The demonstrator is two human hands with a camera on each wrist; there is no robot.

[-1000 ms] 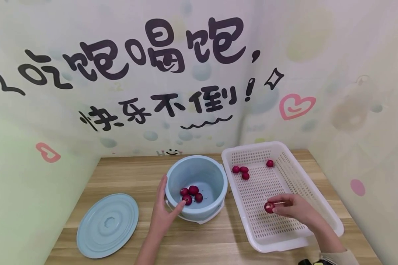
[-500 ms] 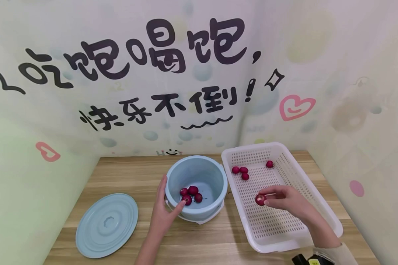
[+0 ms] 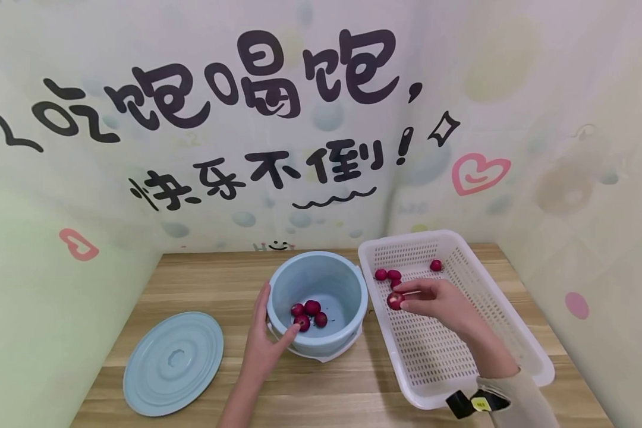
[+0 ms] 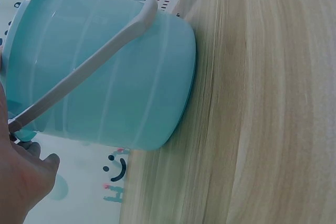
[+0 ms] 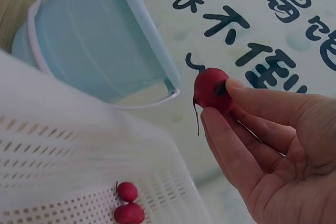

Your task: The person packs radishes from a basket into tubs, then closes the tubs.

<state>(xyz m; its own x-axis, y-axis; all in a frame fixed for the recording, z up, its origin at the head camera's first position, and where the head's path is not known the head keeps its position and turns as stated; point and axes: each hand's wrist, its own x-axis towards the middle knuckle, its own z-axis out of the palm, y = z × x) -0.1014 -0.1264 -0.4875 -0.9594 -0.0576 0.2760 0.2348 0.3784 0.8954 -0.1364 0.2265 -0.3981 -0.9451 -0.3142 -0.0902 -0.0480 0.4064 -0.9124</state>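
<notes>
My right hand [image 3: 443,304] pinches a red radish [image 5: 212,88] between thumb and fingers, above the left side of a white plastic basket [image 3: 519,324]. A thin dark root hangs from that radish in the right wrist view. My left hand [image 3: 262,345] holds the light blue bucket [image 3: 334,282] at its left rim, with the thumb over the near edge. Several radishes [image 3: 312,307] lie on the bucket's floor. In the basket, a small cluster of radishes [image 3: 381,274] sits at the far left, and a single radish [image 3: 436,265] at the far right.
A round light blue lid [image 3: 155,380] lies on the wooden table [image 3: 203,279], left of the bucket. The bucket's pale handle [image 4: 84,72] hangs down along its side. Behind the table stands a wall sheet [image 3: 219,35] printed with black lettering.
My right hand has carried the radish left and towards the far end of the basket, nearer to the bucket. The left hand keeps its place on the bucket.
</notes>
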